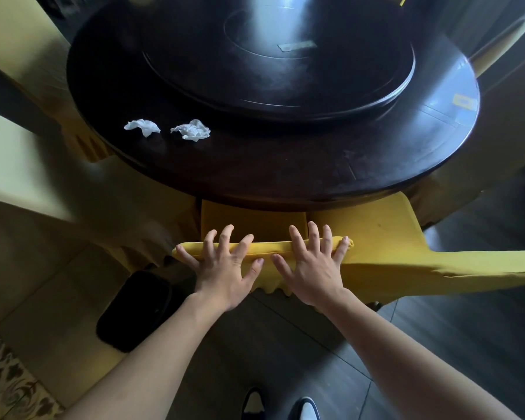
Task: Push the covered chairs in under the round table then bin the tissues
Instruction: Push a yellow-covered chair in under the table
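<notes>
Left hand (225, 268) and right hand (311, 265) spread flat on yellow fabric-covered chair back (264, 248). Push evenly, straight under dark round wooden counter (285, 177).

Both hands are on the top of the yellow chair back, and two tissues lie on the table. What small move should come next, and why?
Probably lift the left hand and right hand off the chair back and turn to the next chair. This chair's seat already sits under the round table, while the two tissues come last.
</notes>
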